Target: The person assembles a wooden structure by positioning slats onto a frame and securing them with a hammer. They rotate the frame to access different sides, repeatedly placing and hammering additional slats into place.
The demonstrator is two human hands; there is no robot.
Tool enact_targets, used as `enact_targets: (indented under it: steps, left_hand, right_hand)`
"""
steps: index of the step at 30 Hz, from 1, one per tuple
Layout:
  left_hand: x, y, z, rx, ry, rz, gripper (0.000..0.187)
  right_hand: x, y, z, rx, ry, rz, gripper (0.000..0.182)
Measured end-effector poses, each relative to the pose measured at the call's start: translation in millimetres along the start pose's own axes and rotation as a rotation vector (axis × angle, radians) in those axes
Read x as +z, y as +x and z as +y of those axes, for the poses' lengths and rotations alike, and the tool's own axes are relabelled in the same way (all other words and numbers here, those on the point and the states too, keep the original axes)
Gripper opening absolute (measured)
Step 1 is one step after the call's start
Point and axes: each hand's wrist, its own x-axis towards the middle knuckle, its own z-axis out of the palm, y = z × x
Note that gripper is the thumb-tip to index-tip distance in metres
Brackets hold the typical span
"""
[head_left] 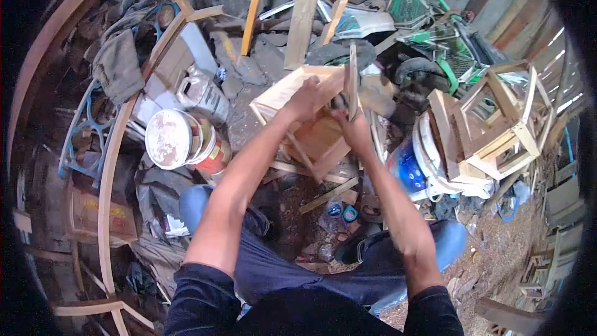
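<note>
Between my knees and the scrap pile stands a light wooden box frame, tilted, with open sides. My left hand is closed over the box's upper board, fingers at its edge. At the right side of the box, my right hand is wrapped round the lower end of a narrow flat strip, which rises upright past the board. I cannot tell whether this strip is a slat or a tool seen edge-on. Part of the box is hidden behind my hands.
Paint buckets and a white jug stand on the left, beside a long curved wooden frame. To the right, another wooden frame sits on a white-and-blue bucket. Tape rolls and wood offcuts lie below the box.
</note>
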Motion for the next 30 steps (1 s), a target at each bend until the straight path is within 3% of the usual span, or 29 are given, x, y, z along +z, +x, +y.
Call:
enact_targets:
  steps: [3, 4, 5, 7, 8, 10, 12, 14, 16, 18, 20, 21, 23, 24, 26, 27, 28, 30]
  left_hand:
    - [22.0, 20.6, -27.9, -0.166, -0.509, 0.295, 0.076]
    - [28.2, 21.0, -34.1, -0.174, -0.497, 0.296, 0.076]
    - [33.8, 23.3, -40.3, -0.274, -0.711, 0.355, 0.073]
    - [29.8, 19.8, -35.6, -0.439, -1.181, 0.564, 0.061]
    - [18.4, 13.8, -32.8, -0.446, -1.169, 0.563, 0.061]
    - [-15.1, -25.3, -2.4, -0.410, -1.299, 0.691, 0.040]
    - [-9.6, -67.8, -25.8, -0.245, -0.746, 0.958, 0.033]
    - [19.0, -125.8, -28.5, -0.582, -0.219, 1.138, 0.022]
    - [64.5, -169.1, -44.8, -0.586, -0.008, 0.876, 0.021]
    - [91.8, -186.3, -62.8, -0.383, 0.119, 0.130, 0.030]
    - [133.6, -173.5, -80.2, 0.088, 0.255, 0.073, 0.043]
    - [134.8, -167.3, -73.9, 0.075, 0.240, 0.073, 0.043]
    - [119.4, -140.4, -57.8, 0.403, 0.937, -0.317, 0.049]
    - [165.2, -131.3, -91.1, 0.346, 0.760, -0.276, 0.050]
    - [253.0, -113.0, -155.5, 0.264, 0.384, -0.182, 0.051]
    - [206.3, -89.2, -121.3, -0.010, 0.502, -0.709, 0.056]
    - [194.3, -85.5, -108.5, -0.008, 0.495, -0.702, 0.056]
    - [188.3, -84.5, -95.1, 0.272, 0.755, -0.242, 0.052]
  right_hand:
    - [58.4, -44.6, 21.8, -0.034, 0.281, 0.050, 0.041]
    - [75.4, -54.9, 23.3, -0.031, 0.462, 0.119, 0.041]
    - [89.4, -59.6, 24.2, -0.033, 0.473, 0.115, 0.041]
    - [118.6, -66.5, 33.8, 0.157, 0.380, -0.008, 0.049]
    - [138.6, -63.2, 46.5, 0.160, 0.392, -0.013, 0.049]
    - [182.5, -69.1, 87.6, -0.038, 0.380, 0.137, 0.057]
    - [147.9, -72.7, 47.9, 0.069, 0.315, 0.108, 0.058]
    - [136.7, -70.3, 36.4, 0.221, 0.390, 0.005, 0.053]
    - [161.3, -64.5, 73.2, 0.184, 0.337, 0.025, 0.052]
    - [159.2, -59.3, 80.5, 0.133, 0.266, 0.044, 0.051]
    - [128.1, -58.6, 45.5, 0.065, 0.231, 0.022, 0.039]
    - [130.4, -52.7, 65.2, -0.085, 0.406, -0.043, 0.037]
    - [103.8, -35.7, 44.2, -0.046, 0.224, -0.096, 0.037]
    - [92.2, -25.3, 35.6, -0.008, 0.057, -0.136, 0.036]
    - [82.0, -1.2, 42.8, -0.074, 0.053, -0.095, 0.035]
    - [74.9, 11.1, 43.8, -0.146, 0.048, -0.050, 0.032]
    - [69.1, 19.6, 41.2, -0.223, 0.043, -0.006, 0.030]
    - [56.7, 22.7, 26.8, -0.243, 0.026, -0.005, 0.029]
